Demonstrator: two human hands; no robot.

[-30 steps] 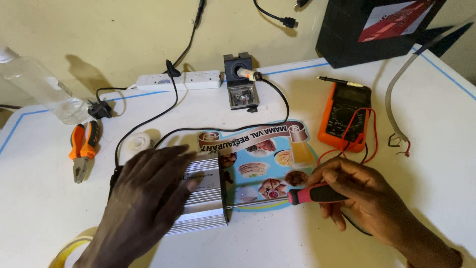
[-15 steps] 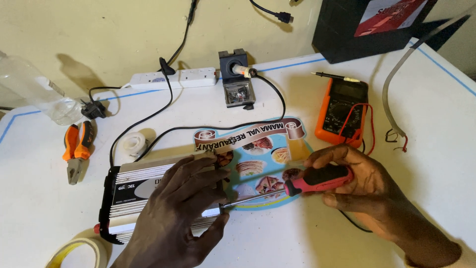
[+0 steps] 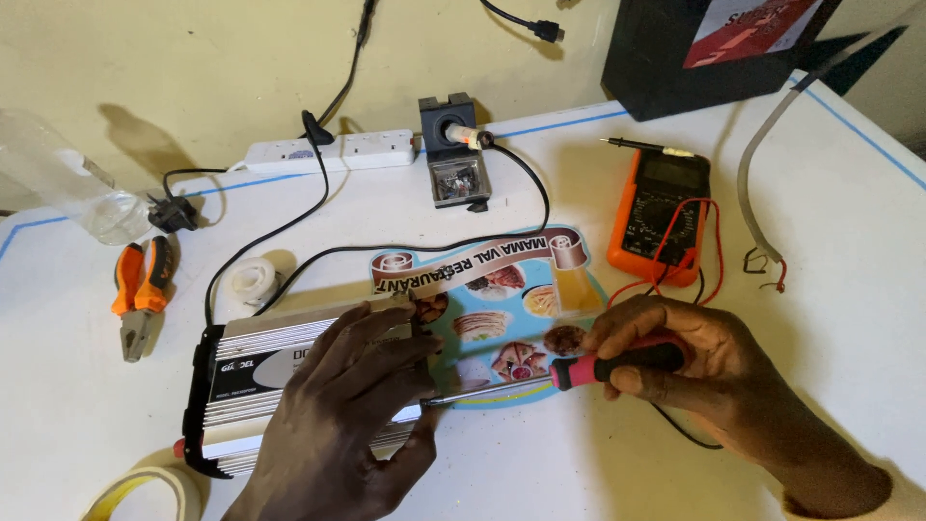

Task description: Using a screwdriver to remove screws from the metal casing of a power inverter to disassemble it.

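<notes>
The right hand [image 3: 690,371] is closed around the red-and-black handle of a screwdriver [image 3: 579,371], whose metal shaft runs leftward, nearly level with the tabletop [image 3: 849,241]. Its tip meets the right end face of a silver finned metal box [image 3: 260,386], just under the fingertips of the left hand [image 3: 338,425]. That left hand lies flat and spread over the top of the box, fingers loosely open, pressing down on it rather than gripping anything.

To do this well, the shaft should stay square to the end face and seated fully in the screw head, with the left hand bearing down so the box does not slide; whether the tip is truly seated cannot be told, since the fingers partly cover it.

The box lies at the near left of the tabletop, directly under the left hand and just left of the right hand, its right end overlapping a colourful printed mat [image 3: 502,299]. Beyond the right hand sits an orange multimeter [image 3: 661,217] with red and black leads. Farther back are a soldering iron stand [image 3: 456,164] and a white power strip [image 3: 333,151]. To the left lie orange-handled pliers [image 3: 138,294] and a small white tape roll [image 3: 253,282]; a yellowish tape roll [image 3: 145,492] sits at the near edge.
</notes>
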